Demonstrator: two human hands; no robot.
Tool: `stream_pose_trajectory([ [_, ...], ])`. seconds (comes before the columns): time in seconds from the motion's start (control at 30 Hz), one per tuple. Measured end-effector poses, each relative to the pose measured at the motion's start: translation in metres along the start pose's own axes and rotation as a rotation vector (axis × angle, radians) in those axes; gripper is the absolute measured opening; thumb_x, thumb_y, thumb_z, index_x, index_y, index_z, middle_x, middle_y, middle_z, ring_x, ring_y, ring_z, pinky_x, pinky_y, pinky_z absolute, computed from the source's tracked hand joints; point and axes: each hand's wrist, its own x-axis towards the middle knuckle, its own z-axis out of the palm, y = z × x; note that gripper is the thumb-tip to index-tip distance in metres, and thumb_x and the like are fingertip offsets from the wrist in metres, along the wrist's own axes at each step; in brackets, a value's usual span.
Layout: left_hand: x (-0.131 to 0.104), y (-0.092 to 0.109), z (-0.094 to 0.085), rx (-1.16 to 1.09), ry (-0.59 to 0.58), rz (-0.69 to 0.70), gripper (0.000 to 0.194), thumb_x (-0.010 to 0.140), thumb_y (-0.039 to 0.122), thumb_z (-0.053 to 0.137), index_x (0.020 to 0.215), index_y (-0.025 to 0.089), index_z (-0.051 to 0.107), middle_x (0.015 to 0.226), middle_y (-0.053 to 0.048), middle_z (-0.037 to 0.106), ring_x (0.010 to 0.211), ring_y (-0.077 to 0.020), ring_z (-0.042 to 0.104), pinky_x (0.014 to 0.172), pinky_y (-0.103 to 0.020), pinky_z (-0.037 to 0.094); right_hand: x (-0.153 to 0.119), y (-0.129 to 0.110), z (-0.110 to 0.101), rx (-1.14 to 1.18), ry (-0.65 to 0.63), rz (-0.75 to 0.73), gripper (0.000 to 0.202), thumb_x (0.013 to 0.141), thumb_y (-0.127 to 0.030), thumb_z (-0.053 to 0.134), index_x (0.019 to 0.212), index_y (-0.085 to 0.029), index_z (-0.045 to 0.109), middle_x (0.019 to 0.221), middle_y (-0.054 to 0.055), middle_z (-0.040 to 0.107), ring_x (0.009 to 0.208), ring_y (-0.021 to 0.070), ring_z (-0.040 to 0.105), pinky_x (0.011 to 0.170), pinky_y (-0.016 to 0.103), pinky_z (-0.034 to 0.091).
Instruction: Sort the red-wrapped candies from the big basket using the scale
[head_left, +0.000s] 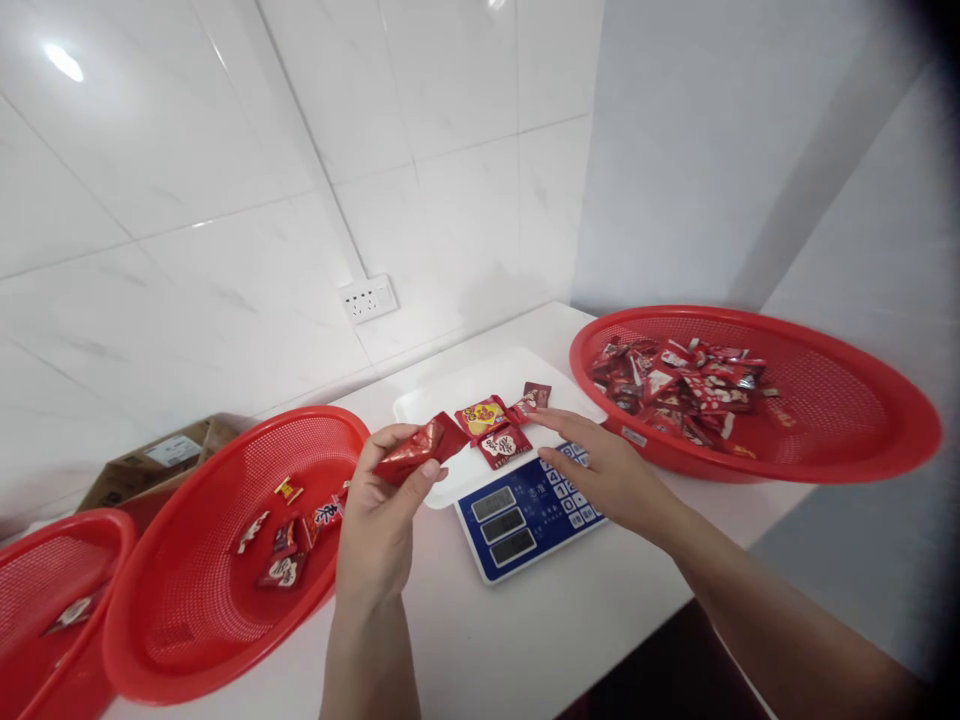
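Between the thumb and fingers of my left hand (390,500) is a shiny red packet (415,448), over the left side of a white tray (457,475). My right hand (592,465) reaches over the tray's right side, fingers apart, its fingertips by a small red packet (527,404). Near them on the tray lie a red packet with a yellow label (482,417), a red packet with white lettering (504,446) and a dark red one (538,394). The tray sits on a scale with a blue panel (536,520), partly under my right hand.
A large red basket (847,440) of red packets stands at the right. Another red basket (180,610) with several packets is at the left, beside a third (45,590) at the edge. Behind them is a cardboard box (150,465). A wall socket (369,298) is above the table (480,650).
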Motion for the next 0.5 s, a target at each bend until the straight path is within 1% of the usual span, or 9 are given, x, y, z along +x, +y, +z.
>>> stream_pose_trajectory([
  [0.07, 0.0, -0.003, 0.0, 0.054, -0.06, 0.001, 0.029, 0.069, 0.019, 0.071, 0.095, 0.025, 0.06, 0.089, 0.003, 0.065, 0.078, -0.0083, 0.06, 0.071, -0.018, 0.051, -0.005, -0.005, -0.006, 0.062, -0.021, 0.07, 0.037, 0.084, -0.035, 0.047, 0.118, -0.026, 0.056, 0.122, 0.004, 0.059, 0.108, 0.0225, 0.056, 0.092, 0.041, 0.047],
  [0.13, -0.002, -0.005, 0.003, 0.105, -0.14, -0.018, 0.029, 0.069, 0.019, 0.071, 0.095, 0.025, 0.061, 0.088, 0.003, 0.067, 0.078, -0.0087, 0.061, 0.072, -0.018, 0.05, -0.01, -0.013, -0.012, 0.137, -0.069, 0.111, 0.036, 0.083, -0.038, 0.048, 0.116, -0.026, 0.057, 0.117, 0.005, 0.062, 0.103, 0.0219, 0.059, 0.085, 0.038, 0.05],
  [0.23, -0.005, -0.009, 0.012, 0.173, -0.245, -0.069, 0.027, 0.07, 0.02, 0.07, 0.095, 0.025, 0.062, 0.089, 0.001, 0.069, 0.082, -0.0121, 0.062, 0.074, -0.022, 0.05, -0.014, -0.024, -0.016, 0.229, -0.154, 0.058, 0.037, 0.081, -0.039, 0.053, 0.114, -0.025, 0.059, 0.115, 0.005, 0.063, 0.105, 0.0218, 0.058, 0.085, 0.035, 0.05],
  [0.27, -0.006, -0.01, 0.016, 0.203, -0.264, -0.084, 0.027, 0.07, 0.02, 0.07, 0.096, 0.024, 0.062, 0.09, 0.001, 0.069, 0.083, -0.0131, 0.062, 0.074, -0.024, 0.05, -0.014, -0.027, -0.016, 0.245, -0.178, 0.027, 0.035, 0.081, -0.038, 0.054, 0.113, -0.024, 0.059, 0.113, 0.005, 0.064, 0.102, 0.0211, 0.059, 0.085, 0.034, 0.049],
  [0.33, -0.008, -0.013, 0.023, 0.268, -0.291, -0.106, 0.028, 0.071, 0.021, 0.068, 0.098, 0.024, 0.061, 0.09, 0.0, 0.069, 0.082, -0.0142, 0.062, 0.075, -0.026, 0.05, -0.016, -0.032, -0.013, 0.255, -0.203, -0.025, 0.028, 0.082, -0.036, 0.053, 0.106, -0.024, 0.062, 0.101, 0.003, 0.068, 0.091, 0.018, 0.062, 0.079, 0.03, 0.049],
  [0.43, -0.009, -0.015, 0.028, 0.327, -0.34, -0.112, 0.027, 0.075, 0.025, 0.065, 0.101, 0.024, 0.062, 0.091, -0.001, 0.069, 0.084, -0.0155, 0.062, 0.077, -0.028, 0.049, -0.018, -0.036, -0.007, 0.22, -0.169, -0.057, 0.018, 0.085, -0.029, 0.049, 0.088, -0.022, 0.066, 0.08, 0.0, 0.068, 0.074, 0.0138, 0.061, 0.069, 0.025, 0.048],
  [0.5, -0.009, -0.016, 0.027, 0.346, -0.341, -0.092, 0.023, 0.078, 0.03, 0.061, 0.1, 0.023, 0.064, 0.092, -0.002, 0.07, 0.086, -0.0166, 0.063, 0.078, -0.029, 0.05, -0.02, -0.035, -0.008, 0.191, -0.147, -0.059, 0.018, 0.085, -0.028, 0.049, 0.082, -0.021, 0.066, 0.074, -0.001, 0.067, 0.07, 0.0132, 0.06, 0.065, 0.023, 0.047],
])
